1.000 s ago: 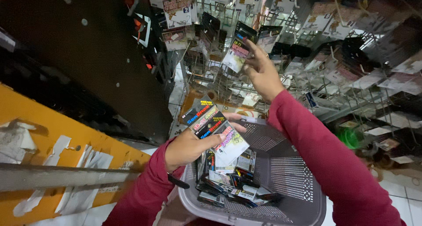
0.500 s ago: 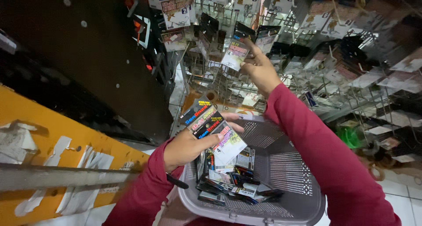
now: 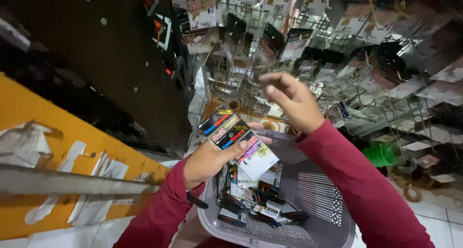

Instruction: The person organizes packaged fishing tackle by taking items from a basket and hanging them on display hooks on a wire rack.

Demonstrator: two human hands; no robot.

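My left hand (image 3: 210,160) grips a small fan of flat packets (image 3: 238,141) with black, red and blue labels, held just above a grey plastic basket (image 3: 322,200). More such packets (image 3: 253,205) lie loose in the basket's bottom. Higher up and a little further out, my right hand (image 3: 293,99) hovers with its fingers loosely curled and nothing in them. It is in front of a wire display rack (image 3: 289,40) hung with carded packets. Both arms wear dark red sleeves.
An orange board (image 3: 43,127) with torn white tape and a metal bar (image 3: 72,181) fills the left side. A dark pegboard panel (image 3: 111,55) stands beside the rack. A green coil (image 3: 379,154) lies low at right, above the white floor tiles (image 3: 434,214).
My right hand was up at the rack on a hanging packet; it has let go and drawn back toward me, empty. My left hand keeps its fan of packets.
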